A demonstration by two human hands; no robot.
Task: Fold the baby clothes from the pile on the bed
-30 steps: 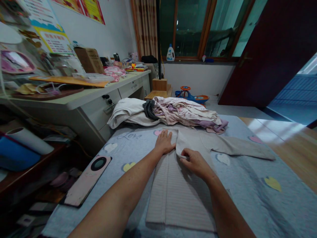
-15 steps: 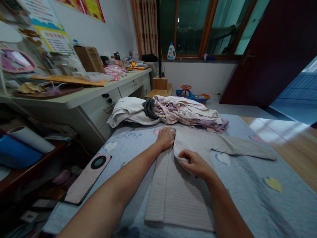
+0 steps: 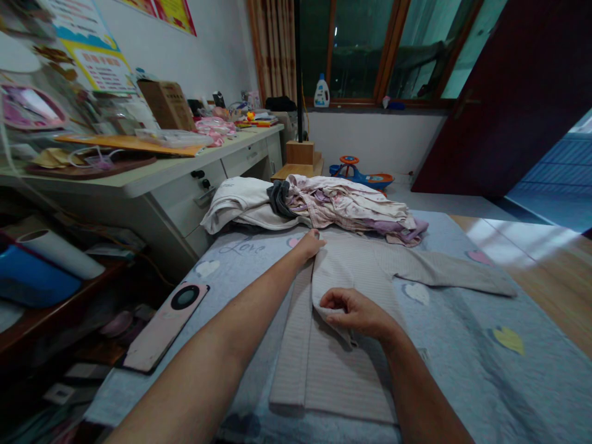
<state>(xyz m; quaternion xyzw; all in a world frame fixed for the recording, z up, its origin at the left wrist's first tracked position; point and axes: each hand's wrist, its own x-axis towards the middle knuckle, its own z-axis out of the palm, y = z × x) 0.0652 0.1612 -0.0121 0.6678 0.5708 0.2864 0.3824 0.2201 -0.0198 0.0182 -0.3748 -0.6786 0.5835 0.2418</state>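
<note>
A pale, finely striped long-sleeved shirt lies on the bed, one sleeve stretched out to the right. My left hand is closed on the shirt at its far left edge, near the shoulder. Closer to me, my right hand pinches a folded-over layer of the same shirt, perhaps its other sleeve, and holds it slightly raised over the body. Beyond both hands sits a heap of clothes, with white, pink and purple pieces and a dark grey bit.
The bed has a blue patterned cover. A pink phone lies at its left edge. A cluttered desk stands along the left wall. On the floor behind are a toy ride-on car and a wooden box.
My right hand has drawn the folded layer left and a little toward me. My left hand has shifted slightly, its fingers now closed where they lay flatter before.
</note>
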